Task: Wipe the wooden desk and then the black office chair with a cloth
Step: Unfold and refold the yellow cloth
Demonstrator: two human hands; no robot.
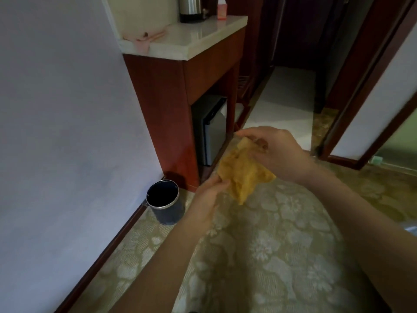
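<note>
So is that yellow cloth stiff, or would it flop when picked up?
Probably floppy: the yellow cloth sags in crumpled folds between the left hand and right hand. Likely light too, since a pinch at each end holds it up.

Just 2 bare arms here, left hand [207, 199] and right hand [277, 152] both plain, uncovered from the grip right back to the frame edge.
</note>
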